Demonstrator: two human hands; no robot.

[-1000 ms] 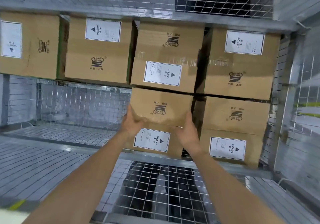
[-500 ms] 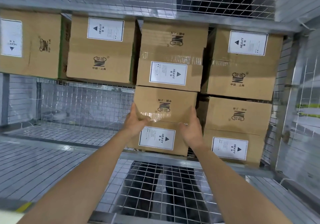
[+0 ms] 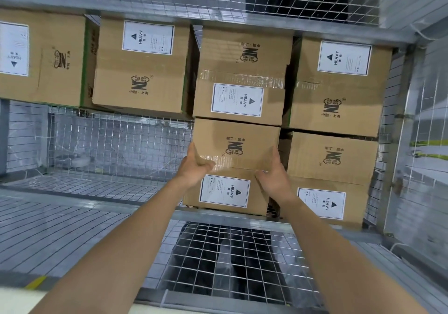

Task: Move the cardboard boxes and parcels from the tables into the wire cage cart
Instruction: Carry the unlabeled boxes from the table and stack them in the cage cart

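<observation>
Left hand (image 3: 194, 165) and right hand (image 3: 274, 176) are gripping the box (image 3: 236, 144) by opposite sides, its HEAVY label (image 3: 224, 191) suggesting a weighty, stiff load.

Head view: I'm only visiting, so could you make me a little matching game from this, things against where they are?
1 held box
2 left hand
3 right hand
4 yellow stripe

a bottom left corner of view
b grips the box's right side
c between both hands
d grips the box's left side

Pairs: 1-c, 2-d, 3-b, 4-a
</observation>
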